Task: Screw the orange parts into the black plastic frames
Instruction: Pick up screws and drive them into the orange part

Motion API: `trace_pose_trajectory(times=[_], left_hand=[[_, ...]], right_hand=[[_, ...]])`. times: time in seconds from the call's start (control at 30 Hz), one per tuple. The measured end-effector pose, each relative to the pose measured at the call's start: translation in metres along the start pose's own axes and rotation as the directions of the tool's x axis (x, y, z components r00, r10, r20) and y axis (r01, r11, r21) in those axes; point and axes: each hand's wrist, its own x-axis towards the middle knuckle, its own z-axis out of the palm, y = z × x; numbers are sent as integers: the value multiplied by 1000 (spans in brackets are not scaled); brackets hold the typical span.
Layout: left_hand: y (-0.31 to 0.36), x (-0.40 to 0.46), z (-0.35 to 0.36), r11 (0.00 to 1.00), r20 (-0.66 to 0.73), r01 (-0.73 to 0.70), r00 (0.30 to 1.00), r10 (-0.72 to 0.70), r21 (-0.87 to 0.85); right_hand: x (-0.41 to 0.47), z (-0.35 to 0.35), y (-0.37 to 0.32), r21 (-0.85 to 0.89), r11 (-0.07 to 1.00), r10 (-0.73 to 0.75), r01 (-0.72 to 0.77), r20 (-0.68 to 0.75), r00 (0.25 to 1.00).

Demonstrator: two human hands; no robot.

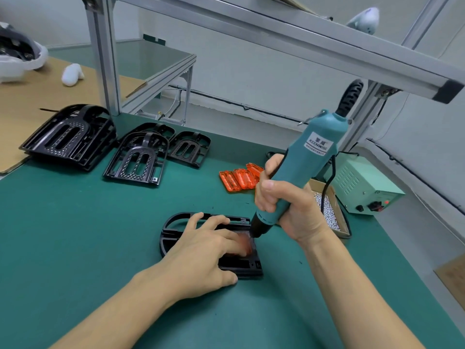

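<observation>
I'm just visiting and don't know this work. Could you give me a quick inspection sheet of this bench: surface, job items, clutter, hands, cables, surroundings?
Surface: green mat, with cardboard at the far left.
Job's things: black frame under the hands with an orange part in it; spare frames far left; orange parts stacked mid-bench; screws in a box.
Clutter: white objects on the cardboard.
Hands: left hand presses the orange part flat; right hand grips the screwdriver, tip down at the frame.
Cables: black cord runs from the screwdriver toward the power box.
Surroundings: aluminium rack, pale wall.
</observation>
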Motion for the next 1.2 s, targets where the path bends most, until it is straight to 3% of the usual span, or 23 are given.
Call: trace_pose_trajectory(times=[0.17,0.37,0.5,0.7,0.87,1.07,1.2], left_hand=[[-2,0,1,1000,-12,0,1000,0,-29],[-3,1,2,999,-29,-17,999,15,-44],[-3,1,2,999,-14,-14,1000,13,-50],[-2,0,0,998,32,13,999,-11,-58],[2,7,-11,997,81,23,997,-17,-75],[24,64,-25,993,-205,-34,979,11,-110],[44,123,-19,988,-207,46,975,-76,-145]], right_hand=[[-3,-3,-1,10,999,-46,48,-154,987],[-8,0,3,39,995,-61,90,-469,881],[-4,3,-9,6,996,-83,94,-425,901],[5,-17,-60,-3,967,-230,254,-435,871],[-17,-34,-60,-72,936,-316,345,-604,732],[-41,-54,-51,-132,909,-349,396,-760,548],[-47,-60,-47,-140,900,-347,413,-803,485]])
